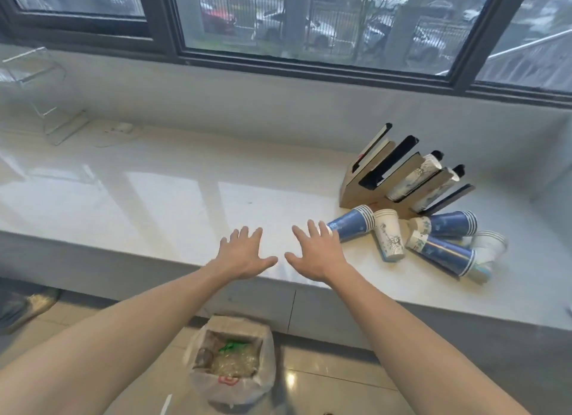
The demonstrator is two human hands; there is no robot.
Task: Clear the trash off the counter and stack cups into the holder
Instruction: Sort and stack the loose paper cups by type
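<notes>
Hovering empty over glossy white counter (154,198): left hand (244,253), right hand (318,253), fingers spread. Blue and white paper cups (399,238) heaped beside slotted wooden cup holder (402,182). Likely light, crushable; grip stacks mid-wall, gently.

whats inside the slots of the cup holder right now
The cup holder has stacked patterned cups in its two right-hand slots. The two slots to the left look dark, with no cups showing. How many cups are in each stack is hidden by the slot walls.
</notes>
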